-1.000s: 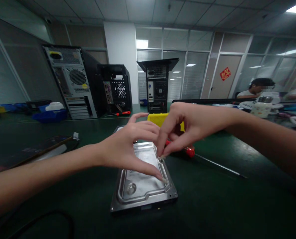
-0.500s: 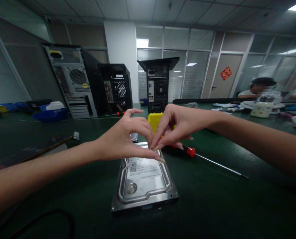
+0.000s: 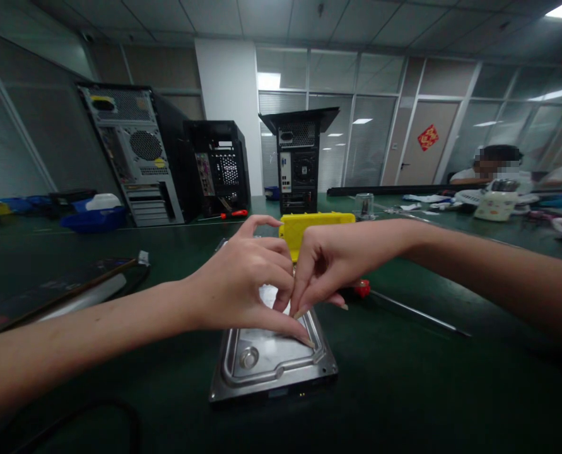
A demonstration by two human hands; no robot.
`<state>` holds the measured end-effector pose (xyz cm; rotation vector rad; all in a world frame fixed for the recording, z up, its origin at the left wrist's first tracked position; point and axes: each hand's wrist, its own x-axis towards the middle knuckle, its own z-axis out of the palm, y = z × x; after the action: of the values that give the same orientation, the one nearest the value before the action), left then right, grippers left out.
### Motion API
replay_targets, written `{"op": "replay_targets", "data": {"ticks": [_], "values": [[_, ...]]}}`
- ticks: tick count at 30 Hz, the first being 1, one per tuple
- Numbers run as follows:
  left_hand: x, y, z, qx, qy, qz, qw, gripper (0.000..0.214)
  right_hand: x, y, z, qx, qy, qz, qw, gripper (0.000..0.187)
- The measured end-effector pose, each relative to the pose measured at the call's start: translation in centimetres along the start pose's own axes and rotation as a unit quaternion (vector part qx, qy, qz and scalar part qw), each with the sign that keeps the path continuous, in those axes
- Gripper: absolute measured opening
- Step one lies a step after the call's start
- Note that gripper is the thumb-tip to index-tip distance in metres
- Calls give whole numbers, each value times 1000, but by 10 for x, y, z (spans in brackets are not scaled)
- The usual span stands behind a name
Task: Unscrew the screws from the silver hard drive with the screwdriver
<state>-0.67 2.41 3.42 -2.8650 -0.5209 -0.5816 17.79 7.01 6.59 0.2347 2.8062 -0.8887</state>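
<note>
A silver hard drive (image 3: pixel 274 362) with a white label lies flat on the green table (image 3: pixel 403 391), its near end towards me. Above its far half is my left hand (image 3: pixel 247 277), the thumb stretched out over the cover and the other fingers bent, apart from the thumb. Thumb and forefinger of my right hand (image 3: pixel 332 258) are pinched together beside the left fingers, low over the drive; whatever is between them is too small or hidden. Behind the right hand lies a screwdriver (image 3: pixel 417 313) with a red end to its handle, which is partly covered.
A yellow plastic bin (image 3: pixel 318 222) stands behind the hands. Computer cases (image 3: pixel 167 151) are lined up at the back, with a red-handled screwdriver (image 3: pixel 233 214) before them. A circuit board (image 3: pixel 86 284) lies at left, near a blue tray (image 3: pixel 94 221). People sit at far right.
Both hands have come down and nearer to me over the hard drive, covering more of its label. More of the yellow bin now shows; the right hand is still pinched.
</note>
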Motion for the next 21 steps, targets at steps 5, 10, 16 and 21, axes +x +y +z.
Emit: {"op": "replay_targets", "data": {"ticks": [5, 10, 16, 21], "values": [[2, 2, 2, -17, 4, -3, 1000, 34, -3, -8, 0, -55, -9, -1, 998, 40], [3, 0, -1, -60, -28, -4, 998, 31, -12, -21, -1, -87, -37, 12, 995, 37], [2, -4, -4, -140, -84, -8, 987, 26, -22, -50, 10, -258, -24, 56, 964, 21], [1, -9, -2, -148, -89, -10, 985, 20, -28, -64, 31, -320, 51, 37, 945, 16]]}}
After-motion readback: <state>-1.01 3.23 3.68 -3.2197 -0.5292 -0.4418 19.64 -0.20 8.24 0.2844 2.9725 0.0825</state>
